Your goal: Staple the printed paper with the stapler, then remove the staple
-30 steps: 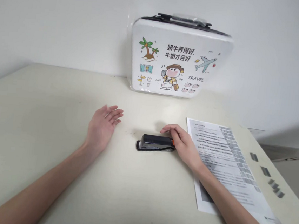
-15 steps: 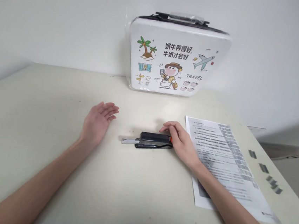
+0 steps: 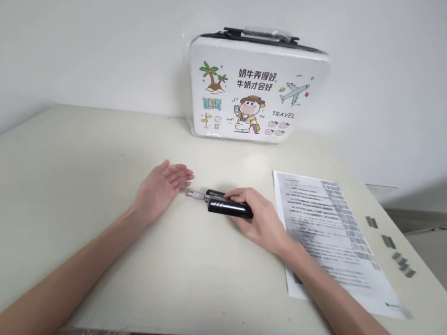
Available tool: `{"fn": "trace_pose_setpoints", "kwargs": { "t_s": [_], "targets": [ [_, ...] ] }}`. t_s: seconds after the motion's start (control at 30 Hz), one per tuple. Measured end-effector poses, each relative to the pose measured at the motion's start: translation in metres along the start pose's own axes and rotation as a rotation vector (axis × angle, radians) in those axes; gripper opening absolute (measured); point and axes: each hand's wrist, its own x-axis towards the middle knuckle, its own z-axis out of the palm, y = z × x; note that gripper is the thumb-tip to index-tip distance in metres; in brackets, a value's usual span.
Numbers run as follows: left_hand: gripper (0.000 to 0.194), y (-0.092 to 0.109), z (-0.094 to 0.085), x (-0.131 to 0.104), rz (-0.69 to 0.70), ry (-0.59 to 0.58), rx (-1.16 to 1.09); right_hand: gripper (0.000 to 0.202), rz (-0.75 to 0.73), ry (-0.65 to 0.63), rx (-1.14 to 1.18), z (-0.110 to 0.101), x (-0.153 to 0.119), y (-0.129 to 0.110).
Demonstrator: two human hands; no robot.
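Observation:
A black stapler [image 3: 227, 207] is in the grip of my right hand [image 3: 260, 218], the fingers wrapped round its right end. Its metal staple tray [image 3: 197, 195] sticks out to the left. My left hand [image 3: 161, 188] is open beside the tray's tip, the palm turned toward the stapler and the fingers stretched out. I cannot tell whether the left fingertips touch the tray. A printed sheet of paper [image 3: 340, 273] lies partly under my right forearm.
Several grey staple strips [image 3: 388, 242] lie near the right edge of the table [image 3: 68, 173]. At the back, a white case [image 3: 312, 65] with cartoon prints and a black handle stands against the wall, in clear plastic wrap.
My right hand has closed round the stapler and turned it over from its earlier pose. My left hand has moved right, closer to the staple tray. The view has shifted slightly.

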Motion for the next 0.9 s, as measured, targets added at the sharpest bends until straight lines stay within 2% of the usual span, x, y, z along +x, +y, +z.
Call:
{"fn": "trace_pose_setpoints", "kwargs": {
  "t_s": [0.17, 0.3, 0.5, 0.7, 0.8, 0.9],
  "targets": [
    [0.039, -0.005, 0.016, -0.013, -0.128, -0.03, -0.144, 0.031, -0.196, 0.14, -0.172, 0.006, -0.003, -0.005],
    [0.038, -0.014, 0.023, -0.022, -0.279, -0.083, -0.2, 0.026, -0.332, 0.206, -0.332, 0.008, -0.002, -0.01],
    [0.035, -0.023, 0.02, -0.023, -0.372, -0.174, -0.175, 0.023, -0.394, 0.242, -0.449, 0.007, -0.003, -0.012],
    [0.024, -0.024, 0.022, -0.026, -0.441, -0.27, -0.103, 0.024, -0.397, 0.209, -0.406, 0.009, -0.005, -0.01],
    [0.023, -0.022, 0.023, -0.027, -0.434, -0.239, -0.044, 0.023, -0.397, 0.223, -0.437, 0.008, -0.004, -0.011],
    [0.021, -0.021, 0.022, -0.028, -0.429, -0.154, -0.004, 0.024, -0.399, 0.287, -0.457, 0.006, -0.003, -0.012]
  ]
}}
